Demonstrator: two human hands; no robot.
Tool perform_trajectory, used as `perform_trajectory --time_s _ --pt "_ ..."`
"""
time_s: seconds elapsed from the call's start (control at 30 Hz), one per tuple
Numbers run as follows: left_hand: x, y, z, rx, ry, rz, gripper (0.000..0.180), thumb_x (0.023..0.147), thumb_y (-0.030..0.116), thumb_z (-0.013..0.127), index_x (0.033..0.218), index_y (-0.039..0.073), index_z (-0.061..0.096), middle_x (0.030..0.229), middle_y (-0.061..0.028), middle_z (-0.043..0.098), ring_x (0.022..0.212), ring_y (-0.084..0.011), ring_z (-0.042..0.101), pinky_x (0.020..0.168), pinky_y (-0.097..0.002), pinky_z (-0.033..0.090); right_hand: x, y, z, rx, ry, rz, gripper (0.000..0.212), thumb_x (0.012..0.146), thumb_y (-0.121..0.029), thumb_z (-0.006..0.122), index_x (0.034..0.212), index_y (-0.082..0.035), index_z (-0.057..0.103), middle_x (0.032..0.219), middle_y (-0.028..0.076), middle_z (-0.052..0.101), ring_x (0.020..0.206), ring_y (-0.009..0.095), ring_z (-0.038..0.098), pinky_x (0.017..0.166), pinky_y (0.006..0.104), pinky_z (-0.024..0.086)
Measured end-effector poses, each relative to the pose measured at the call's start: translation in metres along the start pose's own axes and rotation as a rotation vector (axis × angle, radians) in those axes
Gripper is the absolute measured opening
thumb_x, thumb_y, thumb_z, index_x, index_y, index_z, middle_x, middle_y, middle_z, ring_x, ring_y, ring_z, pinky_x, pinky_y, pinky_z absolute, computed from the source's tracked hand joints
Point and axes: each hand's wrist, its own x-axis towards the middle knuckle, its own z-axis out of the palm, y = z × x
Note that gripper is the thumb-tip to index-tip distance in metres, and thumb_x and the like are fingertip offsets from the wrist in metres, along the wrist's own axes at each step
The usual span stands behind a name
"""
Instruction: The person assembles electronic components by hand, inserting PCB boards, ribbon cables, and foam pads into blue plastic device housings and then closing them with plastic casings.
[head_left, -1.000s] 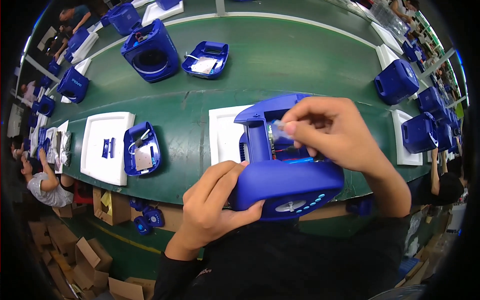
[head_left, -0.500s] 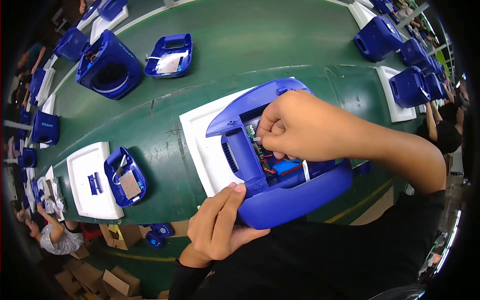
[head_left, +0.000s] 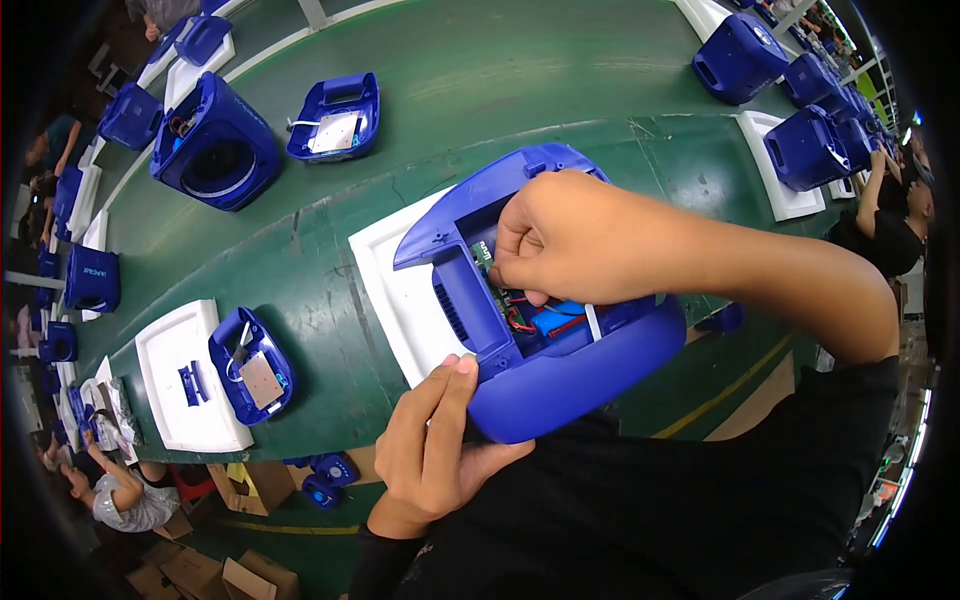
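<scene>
A large blue plastic housing lies open-side up on a white foam tray in front of me. At its lower left corner my left hand grips the rim, fingers on top and thumb underneath. My right hand reaches into the cavity in a pinch, fingertips down at a green circuit board. Whatever sits between those fingertips is hidden. Beside the board lie red wires and a blue wrapped battery pack, with a white strap standing up next to it.
To the left, another foam tray carries small blue parts, and a blue cover leans at its edge. Across the green bench are a blue cover and a round-holed blue body. More blue units stand far right. Cardboard boxes sit below.
The view has shifted slightly, so the housing appears a little higher and further left. My right fingertips stay at the board; the pale piece seen at them before is now hidden. My left grip is unchanged.
</scene>
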Motion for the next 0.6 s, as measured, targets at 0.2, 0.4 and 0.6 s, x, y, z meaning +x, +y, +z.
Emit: perform_trajectory --time_s 0.2,0.4,0.6 --pt "0.002 0.002 0.0 0.018 -0.003 0.004 0.076 0.079 0.04 0.098 0.131 -0.01 0.074 0.112 -0.0222 0.078 0.101 -0.0344 0.081 0.081 -0.0383 0.069 -0.003 0.014 0.004 -0.064 0.108 -0.097 0.019 0.097 -0.015 0.069 0.091 0.002 0.077 0.075 0.012 0.076 0.065 0.02 0.07 0.069 0.0367 0.057" --pt "0.002 0.005 0.001 0.017 0.003 -0.02 0.077 0.072 0.031 0.103 0.131 -0.009 0.075 0.115 -0.0209 0.078 0.104 -0.0336 0.081 0.085 -0.0392 0.069 0.001 0.004 -0.002 -0.23 0.02 -0.073 0.021 0.09 -0.01 0.064 0.088 0.003 0.08 0.08 0.026 0.076 0.078 0.042 0.078 0.08 0.0485 0.064" --pt "0.001 0.008 0.003 0.033 0.021 -0.044 0.075 0.07 0.027 0.104 0.131 -0.006 0.075 0.116 -0.019 0.078 0.104 -0.0316 0.08 0.085 -0.0378 0.069 0.003 0.005 -0.002 -0.256 0.013 -0.069 0.02 0.09 -0.01 0.063 0.087 0.002 0.079 0.084 0.027 0.076 0.085 0.042 0.079 0.084 0.0493 0.063"
